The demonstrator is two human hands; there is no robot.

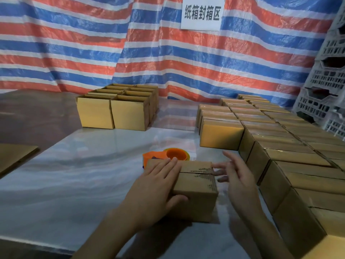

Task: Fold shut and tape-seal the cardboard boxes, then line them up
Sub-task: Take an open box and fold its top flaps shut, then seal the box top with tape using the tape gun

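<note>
on the pale table (93,165), left of the sealed boxes (280,139) in rows, we see the folded box (197,184) near centre, our left hand (156,184) pressing its top flat-fingered, grip released, our right hand (240,176) likewise released just beside it, the orange tape dispenser (173,155) just behind.

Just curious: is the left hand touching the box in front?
Touching. The head view shows the left hand flat on the box top, thumb against its front.

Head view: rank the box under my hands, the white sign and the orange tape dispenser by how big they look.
1. box, nearest the camera
2. white sign, far off and cut by the top edge
3. tape dispenser, partly hidden behind the box, so unsure against the sign
</note>
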